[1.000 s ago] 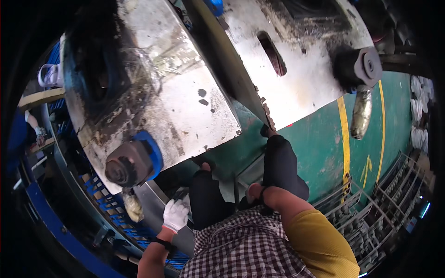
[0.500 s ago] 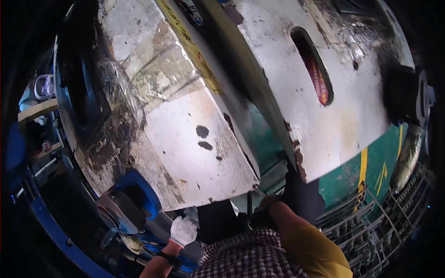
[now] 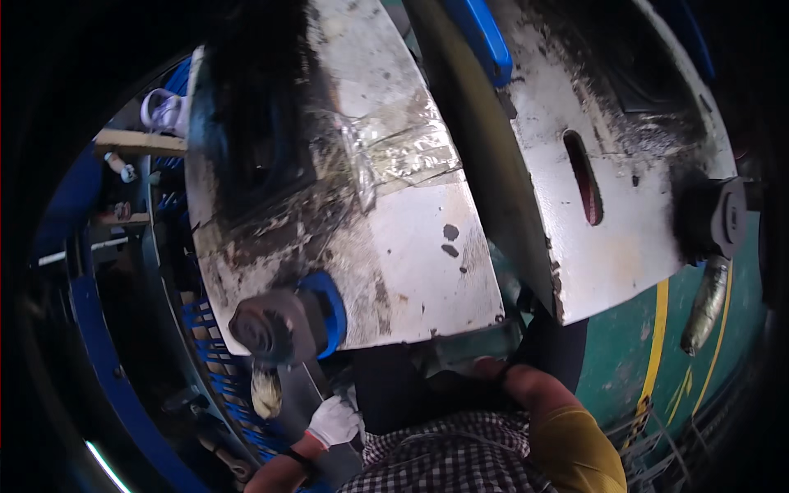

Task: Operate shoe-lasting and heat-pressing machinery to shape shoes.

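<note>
My left hand point(image 3: 335, 421), in a white glove, rests low beside my dark trouser leg and the edge of the checkered cloth. Its fingers look curled together; whatever they hold, if anything, is hidden. My right hand point(image 3: 486, 367) is between my legs, just beneath the panels, its fingers too dark and hidden to read. Nearest to the left hand is a worn white panel point(image 3: 427, 271) with scorched stains and clear tape, bearing a dark round-capped handle point(image 3: 279, 326) with a blue bracket. Beside it stands a second white panel point(image 3: 633, 238) with a long slot.
A dark gap separates the two panels. Another dark handle point(image 3: 727, 218) with a foil-like wrapped grip point(image 3: 705, 308) is at the right. Below it are green floor with yellow lines point(image 3: 655, 341) and wire racks point(image 3: 657, 440). Blue framing point(image 3: 123, 394) and a wooden shelf point(image 3: 141, 141) stand left.
The view has shifted, so the left panel appears farther right and its handle shows more fully. The left hand stays by the leg; the right hand remains low under the panels.
</note>
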A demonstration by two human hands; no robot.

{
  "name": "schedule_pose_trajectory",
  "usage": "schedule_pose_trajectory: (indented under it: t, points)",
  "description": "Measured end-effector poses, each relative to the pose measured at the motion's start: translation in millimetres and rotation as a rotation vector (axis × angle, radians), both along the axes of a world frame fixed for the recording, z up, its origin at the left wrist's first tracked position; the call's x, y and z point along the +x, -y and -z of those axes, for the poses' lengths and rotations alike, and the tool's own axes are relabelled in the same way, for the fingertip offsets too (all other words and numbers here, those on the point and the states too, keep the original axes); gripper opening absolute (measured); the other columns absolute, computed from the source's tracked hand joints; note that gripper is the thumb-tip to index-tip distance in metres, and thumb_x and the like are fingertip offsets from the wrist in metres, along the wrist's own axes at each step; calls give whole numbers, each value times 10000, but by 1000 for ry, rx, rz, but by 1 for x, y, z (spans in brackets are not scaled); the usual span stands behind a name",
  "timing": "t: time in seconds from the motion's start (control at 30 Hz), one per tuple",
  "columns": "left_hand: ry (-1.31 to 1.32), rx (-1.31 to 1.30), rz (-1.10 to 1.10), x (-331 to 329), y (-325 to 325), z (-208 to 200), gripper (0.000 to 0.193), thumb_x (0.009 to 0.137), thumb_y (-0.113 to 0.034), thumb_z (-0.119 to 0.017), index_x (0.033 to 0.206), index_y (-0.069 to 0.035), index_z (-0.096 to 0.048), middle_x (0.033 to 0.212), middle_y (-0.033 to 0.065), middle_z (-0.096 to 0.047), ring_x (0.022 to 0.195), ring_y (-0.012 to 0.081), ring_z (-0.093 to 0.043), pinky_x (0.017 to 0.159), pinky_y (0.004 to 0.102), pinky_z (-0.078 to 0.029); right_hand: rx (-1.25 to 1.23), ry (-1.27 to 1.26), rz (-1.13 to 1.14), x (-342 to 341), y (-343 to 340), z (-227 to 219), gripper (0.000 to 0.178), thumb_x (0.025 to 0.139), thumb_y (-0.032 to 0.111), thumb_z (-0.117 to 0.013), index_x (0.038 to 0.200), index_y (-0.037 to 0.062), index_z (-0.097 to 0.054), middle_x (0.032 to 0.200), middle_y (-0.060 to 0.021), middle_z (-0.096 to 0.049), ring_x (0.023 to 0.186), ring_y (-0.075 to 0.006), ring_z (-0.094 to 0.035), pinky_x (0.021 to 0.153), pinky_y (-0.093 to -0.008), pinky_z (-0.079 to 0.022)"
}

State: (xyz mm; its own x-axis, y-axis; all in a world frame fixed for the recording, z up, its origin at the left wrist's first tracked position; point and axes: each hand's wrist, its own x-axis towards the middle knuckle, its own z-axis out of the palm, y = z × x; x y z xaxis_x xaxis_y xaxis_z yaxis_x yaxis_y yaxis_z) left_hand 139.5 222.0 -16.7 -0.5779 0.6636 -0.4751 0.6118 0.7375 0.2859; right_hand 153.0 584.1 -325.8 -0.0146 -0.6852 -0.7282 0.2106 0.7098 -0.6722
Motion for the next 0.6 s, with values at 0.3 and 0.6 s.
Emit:
schedule_pose_trajectory:
  t: [0.3,0.6]
  points:
    - [-80,22,-30,-6,-16,-21,136,740,-259,-633,822,-177,-702,697,28,-572,733,226,-621,970,412,-463,122,-400,-276,-113,27,-64,574,976,485,-492,1352,77,-640,1347,-188,-651,1264,-367,-612,1035,-456,-485]
    - [-1039,584,-623,-59,-85,-53,249,686,26,-628,907,-85,-654,868,105,-651,839,357,-619,820,479,-480,-675,-1179,479,-179,-31,-319,204,952,105,-642,1136,35,-695,1069,-131,-722,992,-298,-696,908,-383,-556]
